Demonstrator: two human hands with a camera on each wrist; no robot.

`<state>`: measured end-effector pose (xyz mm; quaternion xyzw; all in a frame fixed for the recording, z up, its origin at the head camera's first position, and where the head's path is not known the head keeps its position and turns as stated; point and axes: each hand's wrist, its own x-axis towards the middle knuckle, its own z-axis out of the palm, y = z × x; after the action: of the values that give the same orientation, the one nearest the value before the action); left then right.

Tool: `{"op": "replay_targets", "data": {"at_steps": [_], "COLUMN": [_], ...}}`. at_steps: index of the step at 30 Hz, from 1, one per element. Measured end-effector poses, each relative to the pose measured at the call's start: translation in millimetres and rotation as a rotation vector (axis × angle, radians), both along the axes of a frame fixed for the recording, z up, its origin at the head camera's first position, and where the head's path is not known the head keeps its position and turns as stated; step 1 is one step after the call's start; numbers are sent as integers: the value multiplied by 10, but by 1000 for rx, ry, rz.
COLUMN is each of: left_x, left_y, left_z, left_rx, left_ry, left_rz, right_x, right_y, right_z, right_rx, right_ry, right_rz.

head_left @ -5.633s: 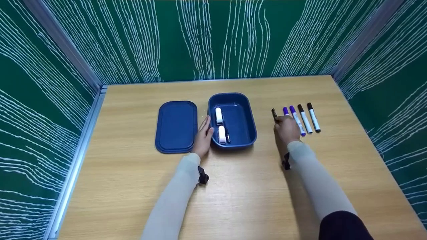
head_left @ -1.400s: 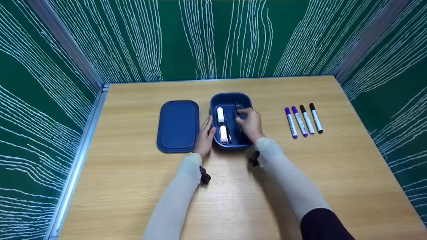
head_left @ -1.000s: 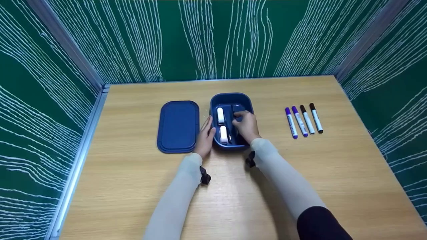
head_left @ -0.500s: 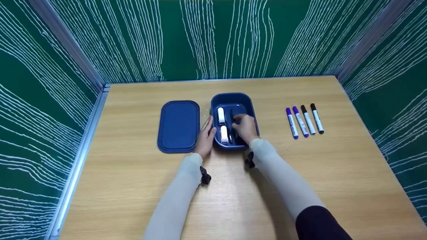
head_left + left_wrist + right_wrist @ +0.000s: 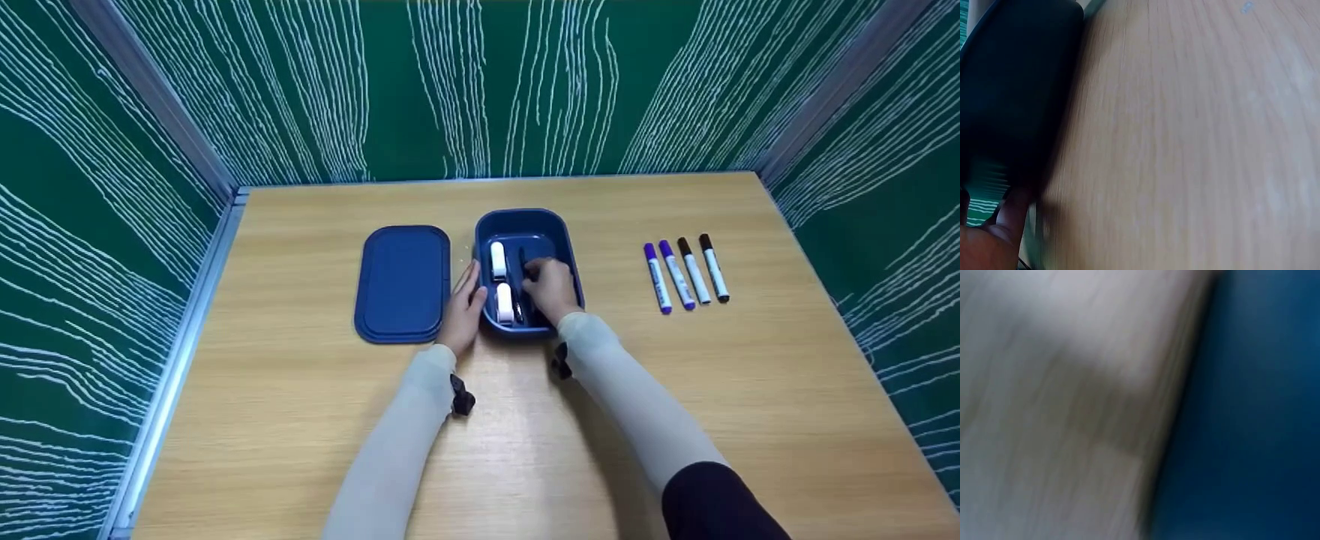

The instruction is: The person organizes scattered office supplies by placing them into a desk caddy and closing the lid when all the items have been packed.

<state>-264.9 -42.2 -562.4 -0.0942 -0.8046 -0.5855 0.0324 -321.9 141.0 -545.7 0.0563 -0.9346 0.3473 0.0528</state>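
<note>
While the left hand point(image 5: 460, 317) lies spread, the right hand point(image 5: 554, 289) pinches a half-hidden dark pen point(image 5: 523, 259).

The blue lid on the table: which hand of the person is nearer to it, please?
Left. The left hand is just right of the lid, against the box; the right hand is inside the box, farther away.

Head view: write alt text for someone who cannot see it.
A person's right hand holds a dark pen inside an open blue box with two white items, while the left hand touches the box's left side. A blue lid lies left of the box, four markers right, on a wooden table.
</note>
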Motion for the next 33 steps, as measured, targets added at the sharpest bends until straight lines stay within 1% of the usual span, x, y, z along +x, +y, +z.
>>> {"op": "replay_targets", "data": {"at_steps": [9,20,23,29,33], "left_x": [5,6,15,20,12], "left_y": [3,6,1,-8,-6], "left_z": [2,7,18,21,19], "left_rx": [-14,-12,-13,-2,-18], "left_ry": [-11,-14,-18,-23,-23], "left_rz": [8,9,9,-14,-6], "right_x": [8,9,12,4,-7], "right_y": [1,-10,-15,-30,-28], "right_z": [11,28,29,23,27], "right_rx": [-9,-21,-27,-39,-37], "right_ry": [-29,-100,-97,-72,-28], "right_rz": [8,29,38,42,35]}}
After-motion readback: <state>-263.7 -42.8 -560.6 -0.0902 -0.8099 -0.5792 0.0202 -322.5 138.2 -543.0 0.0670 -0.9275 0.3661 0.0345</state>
